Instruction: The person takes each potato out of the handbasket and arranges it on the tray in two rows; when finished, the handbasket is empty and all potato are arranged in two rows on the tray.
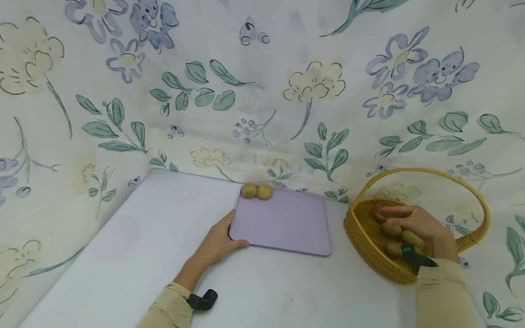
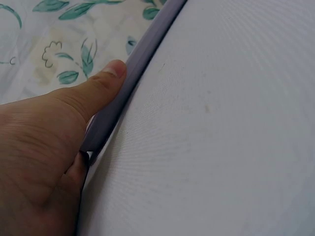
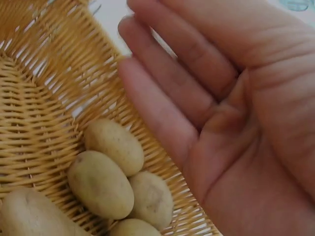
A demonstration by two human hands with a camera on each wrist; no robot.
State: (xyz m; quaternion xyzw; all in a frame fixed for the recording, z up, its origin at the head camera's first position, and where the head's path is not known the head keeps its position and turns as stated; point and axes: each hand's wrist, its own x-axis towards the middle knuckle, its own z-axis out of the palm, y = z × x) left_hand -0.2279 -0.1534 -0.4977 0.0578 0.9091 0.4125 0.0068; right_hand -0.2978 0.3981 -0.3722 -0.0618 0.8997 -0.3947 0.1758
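Note:
A lilac tray [image 1: 283,221] lies on the white table, with two potatoes [image 1: 265,192] side by side at its back left corner. At the tray's front left corner, my left hand [image 1: 217,241] grips the edge. Its thumb [image 2: 106,86] lies along the tray's rim [image 2: 133,73] in the left wrist view. My right hand [image 1: 424,225] is inside the wicker basket [image 1: 369,243], above several potatoes [image 1: 391,228]. In the right wrist view the fingers [image 3: 162,105] are nearly straight, with no potato in them, and potatoes [image 3: 101,184] lie beside the hand.
The basket's tall handle [image 1: 422,171] arches over the right hand and forearm. A flower-patterned cloth [image 1: 262,91] hangs behind the table and along its left side. White tabletop [image 1: 164,218] extends left of the tray.

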